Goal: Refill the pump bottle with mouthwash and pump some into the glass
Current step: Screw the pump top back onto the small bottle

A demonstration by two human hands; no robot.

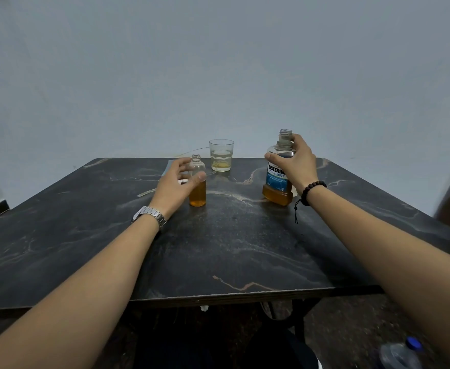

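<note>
A small clear pump bottle (198, 194), uncapped and about half full of amber liquid, stands on the dark marble table (232, 249). My left hand (174, 186) curls loosely around it, thumb on its front and fingertips at its upper left. My right hand (297, 162) grips the shoulder of the open Listerine mouthwash bottle (276, 182), which rests on the table at the right with amber liquid low inside. A glass (221, 155) with a little pale liquid stands behind the small bottle. A white pump part (184, 181) with its clear tube (146, 193) lies behind my left hand.
The table's far edge meets a plain wall just behind the glass. A plastic water bottle with a blue cap (402, 352) sits on the floor at the lower right. A watch is on my left wrist and a bead bracelet on my right.
</note>
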